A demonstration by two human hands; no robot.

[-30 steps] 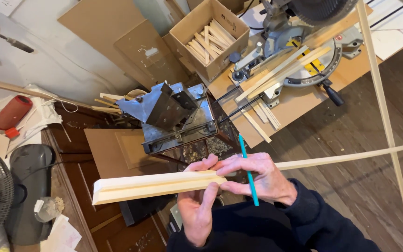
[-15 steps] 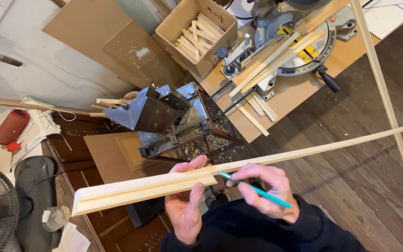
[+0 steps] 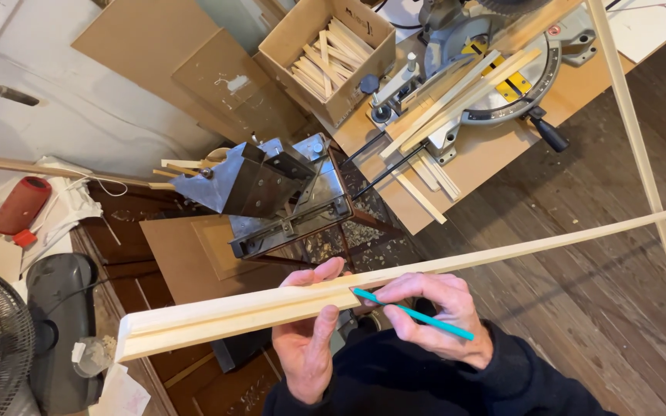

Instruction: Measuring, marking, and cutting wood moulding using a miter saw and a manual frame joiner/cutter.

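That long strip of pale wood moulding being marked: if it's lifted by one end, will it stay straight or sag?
The moulding strip is long and thin and already shows a slight bow, so it would probably sag and whip. It looks light for its length: the left hand alone supports it while the right hand holds the pencil.

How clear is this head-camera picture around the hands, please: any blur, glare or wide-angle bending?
Head view: sharp on the left hand, right hand, teal pencil and moulding strip; soft even light, no glare; the strip bows towards the right edge, probably lens distortion.
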